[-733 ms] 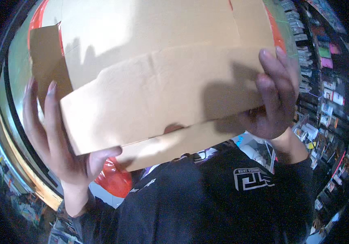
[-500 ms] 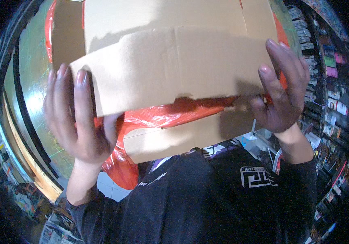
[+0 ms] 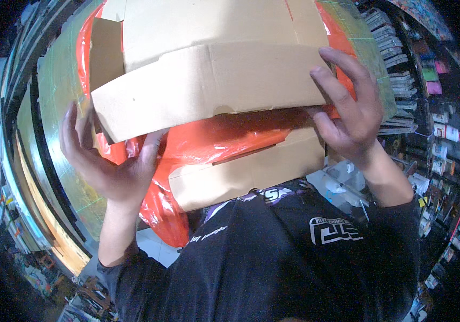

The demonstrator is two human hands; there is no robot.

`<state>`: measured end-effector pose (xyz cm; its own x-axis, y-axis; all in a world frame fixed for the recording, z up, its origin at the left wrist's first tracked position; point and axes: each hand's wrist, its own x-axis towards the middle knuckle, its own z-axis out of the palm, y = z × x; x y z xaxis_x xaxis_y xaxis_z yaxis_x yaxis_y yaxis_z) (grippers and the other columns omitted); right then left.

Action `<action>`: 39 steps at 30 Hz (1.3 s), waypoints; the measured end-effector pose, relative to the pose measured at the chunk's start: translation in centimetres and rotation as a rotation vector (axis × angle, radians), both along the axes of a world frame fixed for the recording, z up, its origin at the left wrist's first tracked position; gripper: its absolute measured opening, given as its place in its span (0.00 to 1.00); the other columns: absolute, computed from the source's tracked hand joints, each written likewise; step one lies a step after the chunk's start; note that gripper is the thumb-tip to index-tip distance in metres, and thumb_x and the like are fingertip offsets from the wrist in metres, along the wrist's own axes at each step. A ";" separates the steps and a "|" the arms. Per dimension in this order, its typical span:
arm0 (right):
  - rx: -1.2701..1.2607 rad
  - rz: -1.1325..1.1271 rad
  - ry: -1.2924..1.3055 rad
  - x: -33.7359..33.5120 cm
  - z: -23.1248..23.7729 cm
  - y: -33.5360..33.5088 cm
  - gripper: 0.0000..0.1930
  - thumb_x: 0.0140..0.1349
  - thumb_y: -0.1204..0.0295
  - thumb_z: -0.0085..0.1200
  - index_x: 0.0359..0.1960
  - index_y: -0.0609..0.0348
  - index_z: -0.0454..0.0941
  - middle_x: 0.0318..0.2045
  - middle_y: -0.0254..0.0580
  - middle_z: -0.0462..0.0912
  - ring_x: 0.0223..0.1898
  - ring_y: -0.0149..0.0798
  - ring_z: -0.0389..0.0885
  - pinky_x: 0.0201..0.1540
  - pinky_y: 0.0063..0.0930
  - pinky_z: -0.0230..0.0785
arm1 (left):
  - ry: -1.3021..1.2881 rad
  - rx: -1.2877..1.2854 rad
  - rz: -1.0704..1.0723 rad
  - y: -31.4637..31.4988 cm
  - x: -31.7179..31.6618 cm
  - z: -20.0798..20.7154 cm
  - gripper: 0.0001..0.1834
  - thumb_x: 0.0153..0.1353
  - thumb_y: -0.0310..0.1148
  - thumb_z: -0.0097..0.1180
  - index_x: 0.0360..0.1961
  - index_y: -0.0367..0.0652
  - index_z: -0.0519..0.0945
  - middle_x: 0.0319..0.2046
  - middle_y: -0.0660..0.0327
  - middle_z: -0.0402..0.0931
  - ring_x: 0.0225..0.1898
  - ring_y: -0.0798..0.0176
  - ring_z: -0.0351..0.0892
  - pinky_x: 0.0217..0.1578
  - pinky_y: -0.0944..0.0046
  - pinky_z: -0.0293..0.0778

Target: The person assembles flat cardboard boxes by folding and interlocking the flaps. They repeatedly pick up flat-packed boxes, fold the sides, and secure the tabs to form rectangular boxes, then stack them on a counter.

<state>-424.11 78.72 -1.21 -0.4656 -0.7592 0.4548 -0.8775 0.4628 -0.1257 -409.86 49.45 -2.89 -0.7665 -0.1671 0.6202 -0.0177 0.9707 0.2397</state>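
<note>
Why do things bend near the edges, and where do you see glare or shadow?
Head view: the fisheye lens bows the wooden plank at left and leaves the corners black; head view: white glints shine on the red plastic; head view: the cardboard is bright in places, shaded in others.

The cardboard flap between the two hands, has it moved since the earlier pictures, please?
Yes: against the pale wooden strip at left, the cardboard flap has moved up the picture, showing more red plastic below.
</note>
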 end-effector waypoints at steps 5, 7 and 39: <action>-0.044 -0.008 -0.007 1.0 0.6 -0.4 0.31 0.37 0.82 0.60 0.51 0.59 0.76 0.55 0.56 0.72 0.54 0.56 0.73 0.55 0.42 0.68 | 0.092 0.436 -0.096 -0.4 1.2 -0.6 0.57 0.42 0.34 0.75 0.67 0.31 0.49 0.63 0.44 0.57 0.64 0.49 0.60 0.64 0.55 0.57; -0.094 0.001 -0.026 1.4 0.7 -0.9 0.31 0.37 0.83 0.60 0.51 0.60 0.76 0.55 0.56 0.72 0.55 0.56 0.72 0.56 0.42 0.67 | 0.001 0.600 -0.257 -0.1 2.2 -0.1 0.55 0.46 0.32 0.72 0.68 0.30 0.46 0.65 0.42 0.56 0.66 0.51 0.57 0.64 0.56 0.56; -0.264 -0.033 -0.116 0.0 -0.3 -1.7 0.35 0.36 0.77 0.68 0.53 0.57 0.74 0.59 0.58 0.68 0.58 0.56 0.70 0.62 0.41 0.60 | -0.109 -0.050 -0.036 3.0 -0.5 1.9 0.33 0.49 0.36 0.69 0.57 0.40 0.73 0.58 0.48 0.69 0.61 0.46 0.67 0.62 0.50 0.57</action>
